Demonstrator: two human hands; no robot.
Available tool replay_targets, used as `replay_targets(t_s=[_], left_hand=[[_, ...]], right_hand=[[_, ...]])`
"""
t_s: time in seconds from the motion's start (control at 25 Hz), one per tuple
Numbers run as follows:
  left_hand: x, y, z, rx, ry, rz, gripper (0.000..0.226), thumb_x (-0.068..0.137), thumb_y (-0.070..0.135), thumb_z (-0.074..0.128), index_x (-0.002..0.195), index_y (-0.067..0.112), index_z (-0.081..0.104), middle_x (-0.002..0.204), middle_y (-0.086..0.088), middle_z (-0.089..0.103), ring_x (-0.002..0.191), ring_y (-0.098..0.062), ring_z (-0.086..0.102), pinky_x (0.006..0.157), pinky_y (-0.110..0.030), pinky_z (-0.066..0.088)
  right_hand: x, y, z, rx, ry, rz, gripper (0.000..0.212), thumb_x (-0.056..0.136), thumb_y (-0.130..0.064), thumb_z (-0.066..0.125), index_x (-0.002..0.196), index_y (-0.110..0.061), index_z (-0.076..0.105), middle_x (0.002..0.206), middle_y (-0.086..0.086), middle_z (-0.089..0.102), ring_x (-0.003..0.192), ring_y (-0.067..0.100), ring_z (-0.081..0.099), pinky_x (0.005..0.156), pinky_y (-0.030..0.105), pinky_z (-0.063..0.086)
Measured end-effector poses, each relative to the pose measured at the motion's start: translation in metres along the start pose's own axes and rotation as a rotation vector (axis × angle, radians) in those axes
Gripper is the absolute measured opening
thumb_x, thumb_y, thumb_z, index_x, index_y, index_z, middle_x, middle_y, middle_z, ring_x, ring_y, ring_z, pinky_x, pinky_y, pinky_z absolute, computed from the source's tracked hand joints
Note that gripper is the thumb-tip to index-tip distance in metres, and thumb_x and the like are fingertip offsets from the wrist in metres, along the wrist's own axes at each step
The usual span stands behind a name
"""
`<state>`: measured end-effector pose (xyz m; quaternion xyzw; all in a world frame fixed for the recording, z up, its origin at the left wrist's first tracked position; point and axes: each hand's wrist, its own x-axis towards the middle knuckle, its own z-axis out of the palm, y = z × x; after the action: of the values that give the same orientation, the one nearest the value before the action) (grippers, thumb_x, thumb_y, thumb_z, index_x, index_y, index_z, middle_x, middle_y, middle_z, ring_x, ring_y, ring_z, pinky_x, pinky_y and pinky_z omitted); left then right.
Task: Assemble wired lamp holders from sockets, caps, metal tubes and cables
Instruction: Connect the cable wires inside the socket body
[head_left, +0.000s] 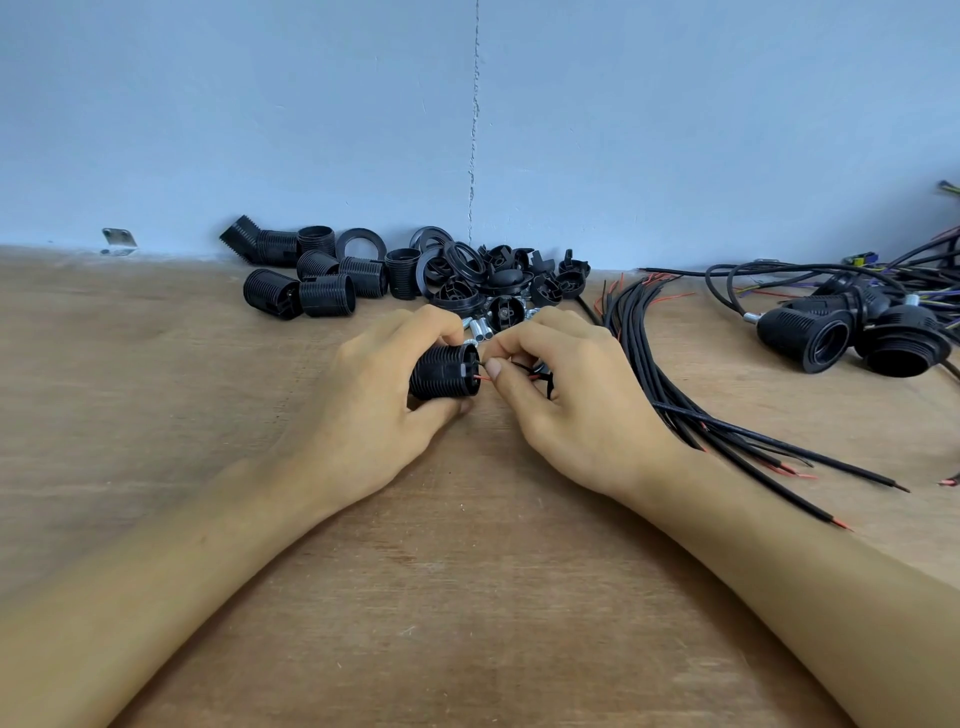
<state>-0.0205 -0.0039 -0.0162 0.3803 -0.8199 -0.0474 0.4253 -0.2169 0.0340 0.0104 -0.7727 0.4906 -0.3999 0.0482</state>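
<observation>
Wiring step, by the look of it: the left hand (387, 374) is wrapped around a black ribbed plastic lamp socket (445, 371), lying on its side just above the brown wooden tabletop (467, 597), terminal end facing 3 o'clock. The right hand (561, 389) sits directly at 3 o'clock of the socket, nearly touching it, thumb and forefinger pressed together on a thin red wire lead (484, 379) that bridges the small gap into the socket's end. A short black cable (535, 371) runs back under the right fingers; how it ends is hidden. My reading: leads are being fed into the terminals, so the next move calls for fine, steady pushing, socket held still. Supplies: heap of loose black sockets and caps (415, 275) at 12 o'clock of the hands, small silver metal tubes (480, 332) just beyond the knuckles, bundle of black cables (675, 374) at 3 o'clock, finished wired holders (852, 338) farther out at 2 o'clock.
</observation>
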Motion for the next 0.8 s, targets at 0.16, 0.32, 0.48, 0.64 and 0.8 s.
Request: replay_targets(t_s=[0.16, 0.32, 0.48, 0.64, 0.8], left_hand=[[0.0008, 0.0014, -0.0012, -0.029, -0.026, -0.041, 0.052, 0.079, 0.036, 0.084, 0.102, 0.054, 0.042, 0.095, 0.025, 0.061, 0.093, 0.006, 0.059, 0.073, -0.005, 0.039], [0.0005, 0.0016, -0.0004, -0.034, -0.036, -0.048, 0.051, 0.080, 0.037, 0.083, 0.101, 0.054, 0.040, 0.094, 0.025, 0.063, 0.094, 0.007, 0.059, 0.075, -0.003, 0.037], [-0.0001, 0.0001, 0.0011, -0.037, -0.034, -0.066, 0.055, 0.079, 0.038, 0.085, 0.101, 0.056, 0.038, 0.095, 0.022, 0.064, 0.094, 0.005, 0.061, 0.072, -0.007, 0.039], [0.0004, -0.0009, 0.0034, -0.046, -0.028, -0.029, 0.052, 0.081, 0.038, 0.083, 0.101, 0.054, 0.038, 0.089, 0.019, 0.065, 0.088, 0.000, 0.063, 0.071, -0.011, 0.041], [0.0007, -0.0002, 0.0039, -0.085, -0.028, -0.048, 0.053, 0.081, 0.036, 0.085, 0.101, 0.054, 0.039, 0.097, 0.016, 0.067, 0.088, -0.009, 0.068, 0.071, -0.039, 0.058]], right_hand=[[0.0000, 0.0002, -0.0002, 0.011, 0.003, -0.008, 0.008, 0.094, -0.014, 0.065, 0.096, -0.016, 0.072, 0.087, -0.009, 0.054, 0.091, 0.015, 0.050, 0.090, 0.049, 0.044], [-0.0005, 0.0006, 0.0011, 0.004, 0.017, -0.011, 0.006, 0.093, -0.015, 0.064, 0.093, -0.015, 0.070, 0.086, -0.005, 0.057, 0.088, 0.017, 0.052, 0.087, 0.048, 0.045], [-0.0005, 0.0008, 0.0019, 0.032, 0.036, -0.010, 0.004, 0.093, -0.015, 0.064, 0.091, -0.014, 0.067, 0.085, -0.006, 0.058, 0.086, 0.015, 0.053, 0.084, 0.044, 0.046], [-0.0018, -0.0002, 0.0038, 0.024, 0.059, -0.037, 0.005, 0.094, -0.010, 0.062, 0.089, -0.011, 0.061, 0.083, -0.008, 0.055, 0.081, 0.009, 0.049, 0.080, 0.037, 0.042], [-0.0016, 0.0006, 0.0039, 0.026, 0.092, -0.042, 0.005, 0.094, -0.011, 0.063, 0.089, -0.012, 0.061, 0.083, -0.009, 0.054, 0.081, 0.007, 0.048, 0.078, 0.034, 0.041]])
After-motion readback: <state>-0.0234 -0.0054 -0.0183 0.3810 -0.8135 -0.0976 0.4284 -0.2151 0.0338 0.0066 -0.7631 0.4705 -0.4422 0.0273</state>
